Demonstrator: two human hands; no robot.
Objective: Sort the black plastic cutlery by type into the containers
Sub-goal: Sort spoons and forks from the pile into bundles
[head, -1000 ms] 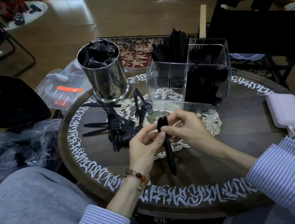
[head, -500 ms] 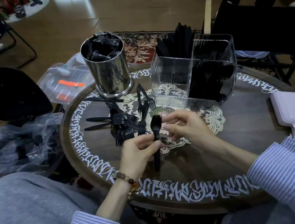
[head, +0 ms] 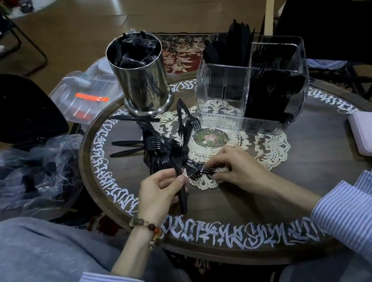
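Fingers (head: 181, 179) of our left hand (head: 158, 194) pinch one upright fork (head: 182, 198); our right hand (head: 239, 169) seemingly grips one fork (head: 196, 174) lying on the doily (head: 272, 148), beside two containers

Glossy black plastic forks (head: 156, 145) lie on a dark wooden surface (head: 308, 169) painted with matt white lettering, beside a cream lace doily (head: 272, 148), a polished steel canister (head: 144, 83), a clear ribbed plastic container (head: 234, 98) and crinkled transparent plastic wrap (head: 25, 175).
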